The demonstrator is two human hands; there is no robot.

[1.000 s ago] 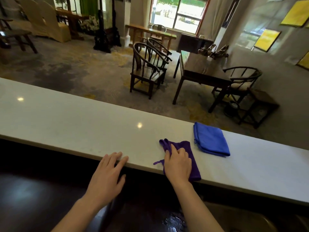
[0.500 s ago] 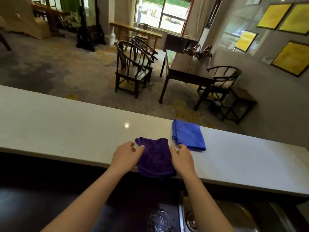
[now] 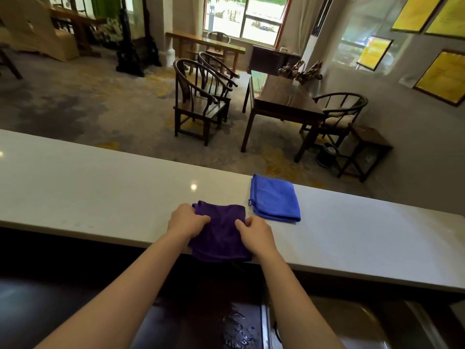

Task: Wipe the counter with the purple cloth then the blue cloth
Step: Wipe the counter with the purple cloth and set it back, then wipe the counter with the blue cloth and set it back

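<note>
The purple cloth (image 3: pixel 221 230) lies folded on the long white counter (image 3: pixel 100 192), its near edge hanging over the counter's front. My left hand (image 3: pixel 187 221) pinches the cloth's left side and my right hand (image 3: pixel 254 235) pinches its right side, both with fingers closed on the fabric. The blue cloth (image 3: pixel 275 199) lies folded flat on the counter just to the right and a little farther back, touched by neither hand.
Below the counter's front edge is a dark wet surface (image 3: pixel 201 321) and a metal sink (image 3: pixel 352 323) at lower right. Beyond the counter are dark wooden chairs (image 3: pixel 198 102) and a table (image 3: pixel 281 96) on a carpeted floor.
My left hand came from the counter edge onto the purple cloth's left side. My right hand shifted from pressing flat on the cloth to gripping its right side. Both now bunch the fabric.
</note>
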